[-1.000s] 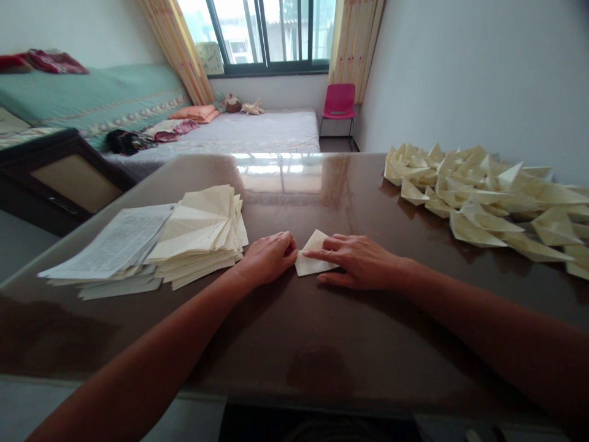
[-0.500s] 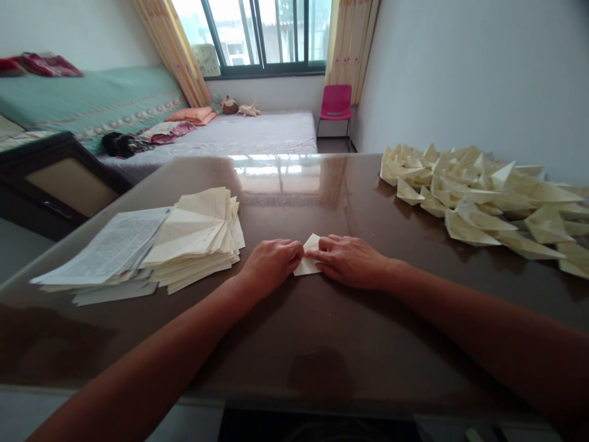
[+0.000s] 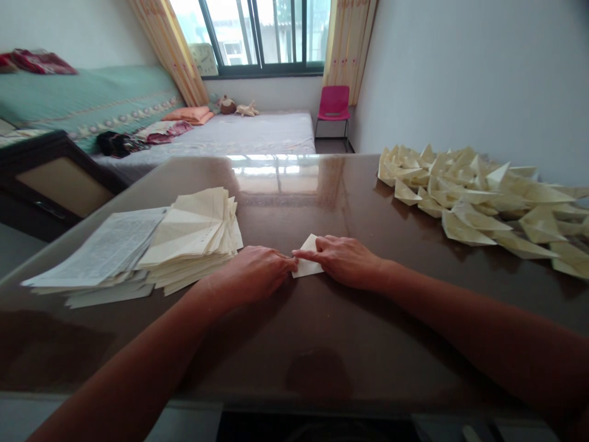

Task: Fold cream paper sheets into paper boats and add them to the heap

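Observation:
A small folded sheet of cream paper [image 3: 309,267] lies flat on the brown table between my hands. My right hand [image 3: 347,259] rests on its right part, index finger stretched across the paper to the left edge, the other fingers curled. At that left edge, the fingertips of my left hand [image 3: 253,273] are pressed together and meet the right index tip. The left thumb is mostly hidden. Further left is a stack of cream paper sheets [image 3: 188,236], some creased, beside printed sheets [image 3: 108,245]. On the right lies a heap of folded paper boats [image 3: 473,190].
The glossy table [image 3: 294,350] reflects the window [image 3: 257,37]. Beyond it are a bed [image 3: 271,129] with soft toys and a pink chair [image 3: 334,104]. A dark cabinet [image 3: 55,184] stands at the left, a white wall at the right.
My left hand has slid left and its fingers have straightened somewhat. My right index finger now stretches further across the paper. The view has shifted slightly.

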A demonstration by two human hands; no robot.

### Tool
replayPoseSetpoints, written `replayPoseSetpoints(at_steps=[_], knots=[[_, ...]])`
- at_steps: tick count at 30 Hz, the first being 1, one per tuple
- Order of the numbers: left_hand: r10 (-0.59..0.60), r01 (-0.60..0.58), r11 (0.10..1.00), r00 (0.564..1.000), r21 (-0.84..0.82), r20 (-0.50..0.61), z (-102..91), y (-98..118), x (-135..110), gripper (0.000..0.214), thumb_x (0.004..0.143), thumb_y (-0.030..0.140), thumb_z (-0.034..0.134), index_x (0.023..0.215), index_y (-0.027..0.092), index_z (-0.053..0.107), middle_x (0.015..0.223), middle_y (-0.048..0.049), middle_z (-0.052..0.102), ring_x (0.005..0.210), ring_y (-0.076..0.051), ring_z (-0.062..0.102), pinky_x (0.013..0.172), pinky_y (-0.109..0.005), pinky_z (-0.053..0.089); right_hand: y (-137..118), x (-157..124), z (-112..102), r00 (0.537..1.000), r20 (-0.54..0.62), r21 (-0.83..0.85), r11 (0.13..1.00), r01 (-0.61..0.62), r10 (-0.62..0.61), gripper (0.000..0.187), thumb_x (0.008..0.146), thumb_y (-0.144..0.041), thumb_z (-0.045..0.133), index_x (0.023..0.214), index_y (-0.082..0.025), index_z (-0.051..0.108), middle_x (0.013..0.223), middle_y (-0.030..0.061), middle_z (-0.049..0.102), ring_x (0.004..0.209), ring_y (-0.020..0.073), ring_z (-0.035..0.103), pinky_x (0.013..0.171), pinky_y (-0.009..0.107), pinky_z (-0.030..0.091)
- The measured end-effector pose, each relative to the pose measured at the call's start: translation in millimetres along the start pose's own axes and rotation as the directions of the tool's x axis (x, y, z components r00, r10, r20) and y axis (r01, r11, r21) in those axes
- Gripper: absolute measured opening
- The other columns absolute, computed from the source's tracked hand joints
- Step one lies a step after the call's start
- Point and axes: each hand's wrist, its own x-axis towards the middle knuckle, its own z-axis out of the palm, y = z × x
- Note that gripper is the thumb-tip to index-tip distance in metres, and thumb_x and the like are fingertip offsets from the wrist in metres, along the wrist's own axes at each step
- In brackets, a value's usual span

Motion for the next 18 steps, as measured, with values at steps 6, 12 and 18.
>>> replayPoseSetpoints(at_steps=[6,12,18], knots=[[0.038,-0.038,0.999,0.999,0.01,-0.006,5.6,-15.9,6.1,0.028,0.086,0.023,0.047,0.1,0.032,0.069,0.09,0.0003,0.071,0.083,-0.018,0.065,0.07,-0.026,0.043,-4.4,-1.4,1.9,1.0,-0.012,-0.086,0.996,-0.013,0.012,0.047,0.096,-0.026,0.037,0.14,-0.042,0.038,0.106,0.008,0.058,0.093,0.0208,0.056,0.074,0.03,0.041],[0.132,-0.136,0.991,0.983,-0.021,-0.129,21.8,-17.0,11.4,0.028,0.091,0.022,0.042,0.104,0.025,0.066,0.107,-0.0024,0.066,0.098,-0.018,0.058,0.082,-0.027,0.045,-7.0,-2.1,-1.0,0.999,-0.041,0.009,1.0,-0.028,0.028,0.046,0.093,-0.022,0.041,0.136,-0.036,0.048,0.105,0.0085,0.06,0.093,0.0216,0.058,0.073,0.029,0.041],[0.22,-0.221,0.975,0.96,0.011,-0.172,33.4,-5.4,19.0,0.026,0.095,0.025,0.038,0.088,0.016,0.061,0.097,-0.0076,0.062,0.096,-0.018,0.053,0.086,-0.028,0.044,47.6,-8.7,-18.7,0.978,-0.02,0.499,0.85,-0.17,0.207,0.031,0.088,-0.019,0.041,0.106,-0.017,0.067,0.09,0.0041,0.068,0.072,0.0119,0.061,0.066,0.021,0.044]])
